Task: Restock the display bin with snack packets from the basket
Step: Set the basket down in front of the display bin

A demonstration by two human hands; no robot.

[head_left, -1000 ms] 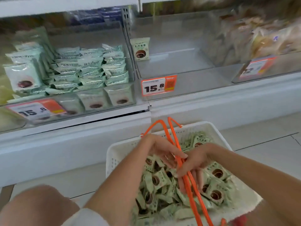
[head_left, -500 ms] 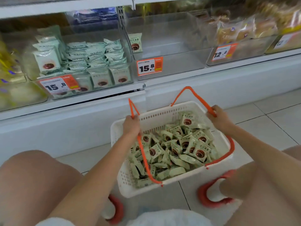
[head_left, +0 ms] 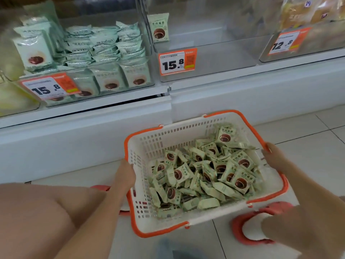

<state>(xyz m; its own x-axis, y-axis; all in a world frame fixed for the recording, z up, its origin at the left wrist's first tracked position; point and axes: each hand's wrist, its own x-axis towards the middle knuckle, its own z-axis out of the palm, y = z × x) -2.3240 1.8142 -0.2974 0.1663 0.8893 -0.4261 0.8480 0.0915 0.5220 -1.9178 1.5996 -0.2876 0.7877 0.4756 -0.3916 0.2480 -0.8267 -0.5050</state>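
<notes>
Both hands, left hand (head_left: pixel 124 172) and right hand (head_left: pixel 274 157), clutch the basket (head_left: pixel 149 146) rims on the floor, packets (head_left: pixel 201 174) piled inside, bin (head_left: pixel 214 43) nearly bare above; tilt it carelessly and they'll spill.

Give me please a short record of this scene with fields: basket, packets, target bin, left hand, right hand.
basket: white with orange handles folded down, on the floor before the shelf
packets: green snack packets, piled loose in the basket
target bin: clear bin, holds one packet upright at its back left
left hand: holds the basket's left rim
right hand: at the right rim, grip unclear
</notes>
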